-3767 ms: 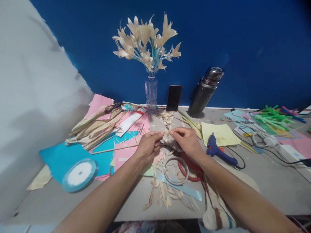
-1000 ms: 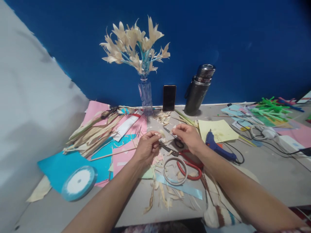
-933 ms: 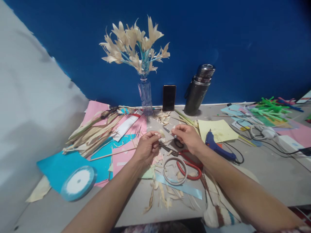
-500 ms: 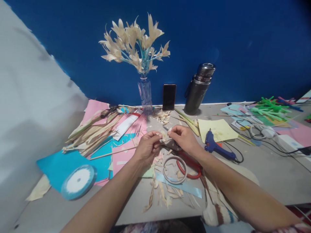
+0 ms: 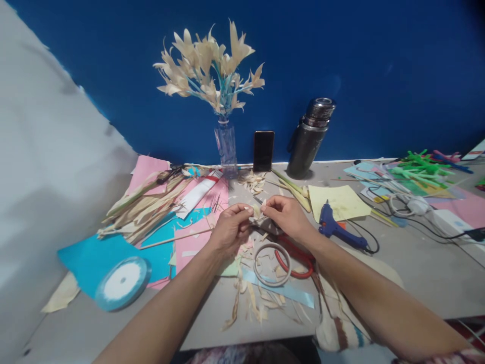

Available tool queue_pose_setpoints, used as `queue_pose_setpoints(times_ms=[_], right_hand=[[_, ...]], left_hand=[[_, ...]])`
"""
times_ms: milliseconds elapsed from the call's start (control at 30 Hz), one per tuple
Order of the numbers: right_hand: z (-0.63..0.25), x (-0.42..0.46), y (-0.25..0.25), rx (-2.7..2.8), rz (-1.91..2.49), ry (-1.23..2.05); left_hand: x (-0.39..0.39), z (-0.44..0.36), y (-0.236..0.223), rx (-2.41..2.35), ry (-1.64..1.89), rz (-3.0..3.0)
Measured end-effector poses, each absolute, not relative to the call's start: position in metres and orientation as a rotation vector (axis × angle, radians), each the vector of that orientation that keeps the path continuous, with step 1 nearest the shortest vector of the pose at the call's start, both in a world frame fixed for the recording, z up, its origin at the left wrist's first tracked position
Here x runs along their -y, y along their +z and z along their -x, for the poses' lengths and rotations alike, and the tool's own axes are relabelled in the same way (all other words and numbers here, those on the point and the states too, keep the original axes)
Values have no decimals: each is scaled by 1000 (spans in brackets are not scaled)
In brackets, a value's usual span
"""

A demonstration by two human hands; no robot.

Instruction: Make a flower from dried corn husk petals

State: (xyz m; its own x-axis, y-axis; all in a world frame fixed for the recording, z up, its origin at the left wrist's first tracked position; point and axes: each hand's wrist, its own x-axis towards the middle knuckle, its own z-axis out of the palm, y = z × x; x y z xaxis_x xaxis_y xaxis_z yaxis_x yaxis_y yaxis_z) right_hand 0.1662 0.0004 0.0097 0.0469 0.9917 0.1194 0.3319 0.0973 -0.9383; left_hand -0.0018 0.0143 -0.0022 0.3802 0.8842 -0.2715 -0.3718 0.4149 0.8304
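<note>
My left hand point(image 5: 230, 228) and my right hand point(image 5: 287, 216) meet over the middle of the grey table point(image 5: 409, 275), both pinched on small pale husk pieces point(image 5: 257, 211) held between their fingertips. A thin wooden stick point(image 5: 178, 236) runs left from under my left hand. Scissors with red and pale handles point(image 5: 282, 255) lie just below my hands. Husk scraps point(image 5: 252, 303) litter the table in front of me.
A vase of husk flowers point(image 5: 223, 91), a phone point(image 5: 263, 151) and a steel flask point(image 5: 310, 136) stand at the blue wall. A blue glue gun point(image 5: 333, 230), yellow paper point(image 5: 339, 202), a blue ribbon spool point(image 5: 121, 275), a husk pile point(image 5: 147, 202) and cables lie around.
My right hand, apart from the left one second ago, has come back in so both hands' fingertips meet on the husk pieces. The camera has shifted slightly.
</note>
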Motion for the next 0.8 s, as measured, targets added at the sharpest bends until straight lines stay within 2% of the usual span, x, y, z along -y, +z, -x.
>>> queue_pose_setpoints(times_ms=[267, 500, 600, 800], right_hand=[[-167, -1, 6, 1447, 1392, 959], [-168, -1, 6, 1378, 1286, 1227], [-166, 0, 6, 1340, 1294, 1211], [-176, -8, 7, 1170, 1343, 1056]], left_hand=[[-16, 2, -4, -798, 906, -749], [-13, 2, -2, -778, 905, -761], [-10, 0, 2, -823, 906, -789], [-25, 13, 15, -1166, 1252, -1058]])
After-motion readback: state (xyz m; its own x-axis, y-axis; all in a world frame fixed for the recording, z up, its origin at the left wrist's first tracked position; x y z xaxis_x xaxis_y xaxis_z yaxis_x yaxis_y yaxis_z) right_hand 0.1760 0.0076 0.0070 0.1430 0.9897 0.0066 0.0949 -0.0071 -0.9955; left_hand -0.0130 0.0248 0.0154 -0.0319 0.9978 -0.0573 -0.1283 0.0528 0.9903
